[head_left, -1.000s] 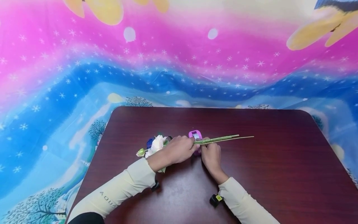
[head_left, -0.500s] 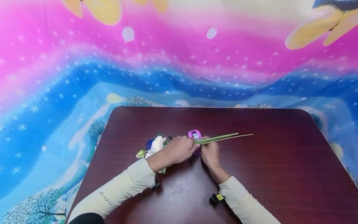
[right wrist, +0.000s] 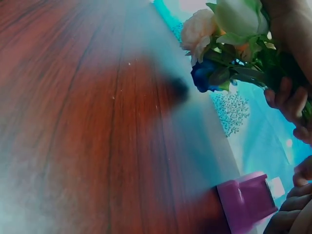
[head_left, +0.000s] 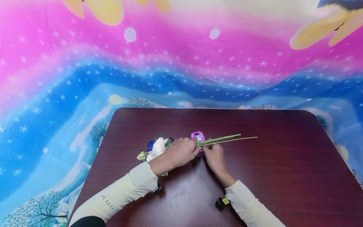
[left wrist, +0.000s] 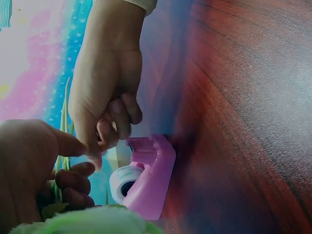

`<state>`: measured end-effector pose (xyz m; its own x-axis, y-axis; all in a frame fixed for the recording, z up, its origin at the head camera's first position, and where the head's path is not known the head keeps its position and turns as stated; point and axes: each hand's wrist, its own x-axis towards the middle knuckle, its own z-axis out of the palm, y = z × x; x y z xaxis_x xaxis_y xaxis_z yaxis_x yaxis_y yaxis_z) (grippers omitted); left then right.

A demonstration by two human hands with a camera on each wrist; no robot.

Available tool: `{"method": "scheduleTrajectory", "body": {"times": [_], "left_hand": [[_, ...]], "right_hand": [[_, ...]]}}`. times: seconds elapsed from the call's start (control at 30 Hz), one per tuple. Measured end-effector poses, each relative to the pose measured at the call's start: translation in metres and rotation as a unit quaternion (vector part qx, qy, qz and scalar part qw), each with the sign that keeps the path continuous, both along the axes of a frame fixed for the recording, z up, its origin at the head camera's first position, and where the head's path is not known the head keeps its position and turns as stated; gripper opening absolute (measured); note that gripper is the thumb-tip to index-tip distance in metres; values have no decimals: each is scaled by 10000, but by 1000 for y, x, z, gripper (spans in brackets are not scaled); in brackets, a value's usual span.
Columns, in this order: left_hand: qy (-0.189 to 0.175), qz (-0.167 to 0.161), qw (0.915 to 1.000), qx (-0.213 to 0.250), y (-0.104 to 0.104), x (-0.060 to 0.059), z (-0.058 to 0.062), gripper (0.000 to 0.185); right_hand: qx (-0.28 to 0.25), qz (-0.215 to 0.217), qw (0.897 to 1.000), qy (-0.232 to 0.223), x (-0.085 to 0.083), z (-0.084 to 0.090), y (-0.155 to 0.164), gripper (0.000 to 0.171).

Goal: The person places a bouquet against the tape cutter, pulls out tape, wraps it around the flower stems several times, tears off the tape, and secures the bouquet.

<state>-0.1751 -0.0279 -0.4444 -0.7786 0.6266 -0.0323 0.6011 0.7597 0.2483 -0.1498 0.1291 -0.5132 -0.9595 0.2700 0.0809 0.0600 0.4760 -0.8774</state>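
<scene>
My left hand grips a bunch of artificial flowers by the stems, which point right across the table. White blooms, a blue flower and a green bud stick out on the left of that hand. My right hand is just beneath the stems, close to the left fingertips. Its fingers are curled, and thumb and index finger seem to pinch a piece of tape, mostly hidden. Beside both hands stands a pink tape dispenser holding a white tape roll.
The dark red-brown wooden table extends around the hands. Behind it hangs a backdrop cloth in pink and blue with snowflakes. Black wrist cameras sit at the sleeves.
My right hand and forearm have shifted slightly, and the wrist has moved a little to the right and down. The stems have tilted a touch. The left hand keeps its hold on the flowers.
</scene>
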Motion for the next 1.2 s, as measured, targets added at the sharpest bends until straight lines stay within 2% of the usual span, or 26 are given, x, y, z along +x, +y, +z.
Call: {"method": "scheduleTrajectory", "body": {"times": [0.07,0.1,0.2,0.27,0.3,0.4,0.5,0.6,0.7,0.87,1.07,1.2], "left_hand": [[228,10,9997,19,0,0,-1,28],[324,18,9995,49,0,0,-2,29],[629,-15,9980,107,0,0,-5,28],[834,-67,9964,158,0,0,-7,27],[931,-94,9954,182,0,0,-9,26],[1291,-159,9913,210,-1,-1,-12,22],[1572,-180,9871,255,-1,-3,-15,17],[1721,-173,9845,278,-1,-5,-16,13],[1715,-151,9846,298,0,-6,-17,12],[1674,-92,9855,250,2,-5,-15,15],[1591,-19,9872,104,7,-4,-16,14],[1488,-28,9888,76,8,-4,-17,18]], "right_hand": [[-550,67,9980,315,0,-2,3,10],[-898,128,9948,472,-1,-3,4,13],[-1867,319,9781,867,-3,-7,7,32],[-2217,351,9696,978,-4,-9,8,30],[-2260,320,9685,996,-5,-9,9,27],[-2045,158,9743,936,-6,-7,9,18],[-1772,53,9802,878,-7,-3,8,17],[-1601,126,9835,834,-8,-2,9,16],[-1601,231,9838,775,-8,-4,12,17],[-1958,371,9769,767,-8,-8,14,24],[-1534,188,9857,672,-10,-12,14,11],[-1312,215,9891,631,-10,-11,16,12]]}}
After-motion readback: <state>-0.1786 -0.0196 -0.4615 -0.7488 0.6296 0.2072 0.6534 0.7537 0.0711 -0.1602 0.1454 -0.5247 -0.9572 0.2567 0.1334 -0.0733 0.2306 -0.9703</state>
